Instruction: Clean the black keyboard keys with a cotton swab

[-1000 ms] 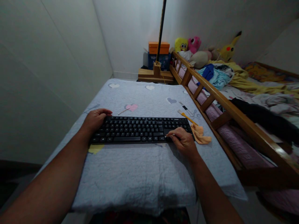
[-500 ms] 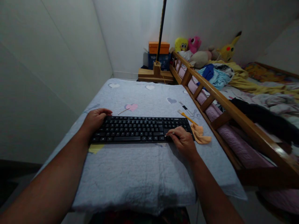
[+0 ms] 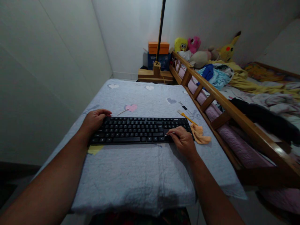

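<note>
A black keyboard (image 3: 138, 129) lies across a table covered with a pale blue quilted cloth (image 3: 136, 175). My left hand (image 3: 93, 120) grips the keyboard's left end, fingers curled over its far edge. My right hand (image 3: 182, 139) rests at the keyboard's right end, fingers pinched on a thin pale stick (image 3: 169, 134) whose tip touches the keys near the arrow block.
An orange cloth (image 3: 199, 134), a yellow-handled brush (image 3: 186, 116) and a small dark tool (image 3: 184, 107) lie right of the keyboard. A thin stick (image 3: 123, 111) lies behind it. A wooden bed rail (image 3: 222, 103) runs along the right. Boxes (image 3: 158, 51) and a pole (image 3: 160, 31) stand at the back.
The stick tip in my right hand has crept slightly up along the keys. My left hand and the keyboard stay put.
</note>
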{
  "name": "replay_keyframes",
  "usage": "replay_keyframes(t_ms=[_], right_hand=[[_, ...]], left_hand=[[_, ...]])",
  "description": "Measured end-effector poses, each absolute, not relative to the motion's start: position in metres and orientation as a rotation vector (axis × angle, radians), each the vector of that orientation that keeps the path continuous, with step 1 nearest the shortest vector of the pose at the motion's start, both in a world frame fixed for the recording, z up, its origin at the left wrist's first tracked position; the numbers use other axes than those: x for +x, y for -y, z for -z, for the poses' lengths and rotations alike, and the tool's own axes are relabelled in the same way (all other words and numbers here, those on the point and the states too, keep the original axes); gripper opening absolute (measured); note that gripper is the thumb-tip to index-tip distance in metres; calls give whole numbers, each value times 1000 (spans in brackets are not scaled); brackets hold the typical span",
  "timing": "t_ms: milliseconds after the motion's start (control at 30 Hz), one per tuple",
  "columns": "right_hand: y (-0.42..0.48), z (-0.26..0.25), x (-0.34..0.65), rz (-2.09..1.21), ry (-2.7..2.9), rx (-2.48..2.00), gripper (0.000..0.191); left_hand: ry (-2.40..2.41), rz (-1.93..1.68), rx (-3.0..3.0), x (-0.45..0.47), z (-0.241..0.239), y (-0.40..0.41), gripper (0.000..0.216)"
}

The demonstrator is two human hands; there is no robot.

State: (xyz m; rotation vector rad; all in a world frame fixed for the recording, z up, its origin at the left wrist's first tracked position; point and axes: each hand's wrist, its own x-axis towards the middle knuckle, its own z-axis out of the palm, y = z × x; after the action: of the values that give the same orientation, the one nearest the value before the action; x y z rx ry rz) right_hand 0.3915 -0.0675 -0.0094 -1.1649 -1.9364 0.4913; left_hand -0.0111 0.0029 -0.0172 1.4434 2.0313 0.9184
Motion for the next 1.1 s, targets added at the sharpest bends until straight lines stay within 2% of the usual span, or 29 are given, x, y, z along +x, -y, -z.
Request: replay_keyframes(t_ms=[1100], right_hand=[[76, 6, 404, -540, 1914, -1198, 18]], left_hand=[[-2016, -908, 1454, -7, 10, 0, 41]])
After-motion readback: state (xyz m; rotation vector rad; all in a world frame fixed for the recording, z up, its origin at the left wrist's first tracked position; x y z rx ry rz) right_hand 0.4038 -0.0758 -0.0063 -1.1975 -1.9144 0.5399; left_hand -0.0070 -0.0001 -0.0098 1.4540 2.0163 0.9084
